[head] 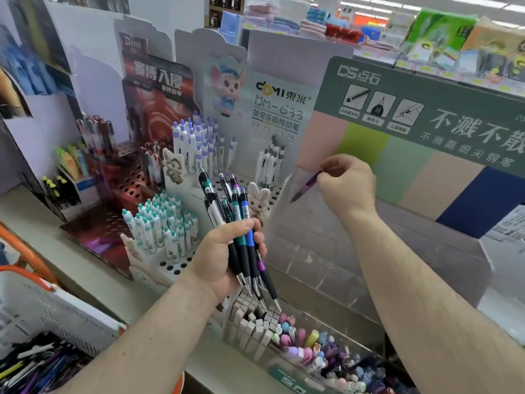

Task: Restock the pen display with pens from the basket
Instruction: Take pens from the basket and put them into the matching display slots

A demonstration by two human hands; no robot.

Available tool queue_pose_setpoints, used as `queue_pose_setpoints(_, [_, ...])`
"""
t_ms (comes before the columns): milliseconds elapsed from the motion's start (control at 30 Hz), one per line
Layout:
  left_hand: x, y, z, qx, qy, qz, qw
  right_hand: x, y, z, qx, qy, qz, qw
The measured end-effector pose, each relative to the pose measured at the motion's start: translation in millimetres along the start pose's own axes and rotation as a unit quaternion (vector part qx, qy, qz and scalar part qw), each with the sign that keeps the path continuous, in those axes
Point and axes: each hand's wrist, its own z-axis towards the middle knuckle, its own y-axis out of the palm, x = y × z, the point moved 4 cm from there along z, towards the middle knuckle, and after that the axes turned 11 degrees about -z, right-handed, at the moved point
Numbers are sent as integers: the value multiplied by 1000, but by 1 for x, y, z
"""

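My left hand (224,257) grips a bundle of click pens (238,220) in black, teal, blue and purple, tips pointing down, held over the shelf front. My right hand (345,186) pinches a single purple pen (308,186) by its upper end, tip down-left, at the top tier of the green-headed pen display (341,251), whose clear stepped compartments look bare. The basket (42,362) at the lower left holds several loose pens.
White and red pen stands (181,211) with upright pens fill the shelf to the left. A clear box of erasers and colourful small items (306,345) sits below my hands. An orange rail (25,251) runs at the left edge. Store shelves lie behind.
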Motion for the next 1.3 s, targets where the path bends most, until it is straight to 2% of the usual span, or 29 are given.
queue_pose_setpoints(567, [-2, 1, 2, -1, -23, 36, 999, 7, -8, -11, -36, -58, -61, 996])
queue_pose_setpoints(667, [-4, -1, 1, -4, -20, 53, 998, -1, -18, -20, 11, -72, -67, 995])
queue_pose_setpoints(733, [-6, -1, 0, -12, -24, 77, 997, -14, -29, -35, 43, -92, -14, 995])
queue_pose_setpoints(767, [-7, 0, -1, -20, -32, 95, 995, -22, -31, -45, 24, -98, 29, 995])
queue_pose_setpoints(833, [-11, 1, -4, -37, -51, 137, 989, -33, -20, -63, -83, -87, 75, 990])
queue_pose_setpoints(900, [-16, 1, -5, -40, -66, 166, 983, -30, -1, -77, -182, -53, 56, 980])
queue_pose_setpoints(1000, [-21, 0, -4, -18, -58, 158, 986, -19, 16, -87, -247, 6, 110, 963])
queue_pose_setpoints(1067, [-25, -1, -3, 13, -54, 131, 990, -15, 17, -90, -249, 25, 143, 958])
queue_pose_setpoints(1200, [-31, -5, 0, 79, -64, 94, 990, -9, 8, -89, -183, 49, 184, 965])
queue_pose_setpoints(1300, [-29, -10, 3, 96, -55, 63, 992, -1, -3, -87, -138, 138, 343, 919])
